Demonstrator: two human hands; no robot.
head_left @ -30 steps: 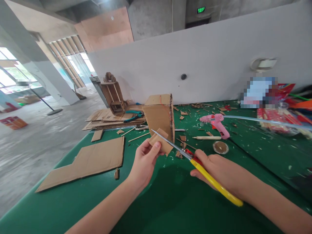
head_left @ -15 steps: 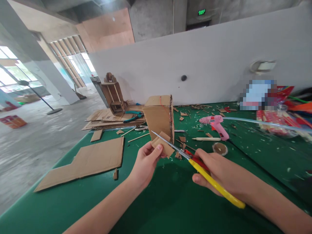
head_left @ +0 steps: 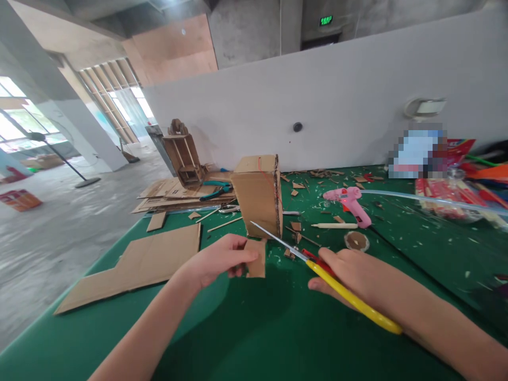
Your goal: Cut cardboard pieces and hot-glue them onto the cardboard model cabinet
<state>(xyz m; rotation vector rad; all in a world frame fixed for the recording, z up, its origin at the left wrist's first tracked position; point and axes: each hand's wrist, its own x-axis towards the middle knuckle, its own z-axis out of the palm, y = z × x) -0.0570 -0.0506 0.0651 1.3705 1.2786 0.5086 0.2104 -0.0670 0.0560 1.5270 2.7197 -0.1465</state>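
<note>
My left hand (head_left: 216, 260) pinches a small piece of cardboard (head_left: 256, 259) just above the green table (head_left: 278, 328); the piece hangs edge-down. My right hand (head_left: 349, 275) grips yellow-handled scissors (head_left: 317, 267) whose blades are closed and point up-left, their tip close to the cardboard piece but apart from it. Right behind both stands an upright cardboard box shape (head_left: 260, 194) with red lines drawn on it.
A large flat cardboard sheet (head_left: 137, 264) lies at the left. A pink glue gun (head_left: 351, 203), a stick, a round cardboard disc (head_left: 356, 241) and scraps lie at the right. Stacked cardboard, teal pliers (head_left: 214, 189) and a cardboard model (head_left: 184, 156) sit at the back left.
My left hand has dropped and turned, pulling the small cardboard piece down and away from the scissor blades. The scissors and my right hand have barely shifted.
</note>
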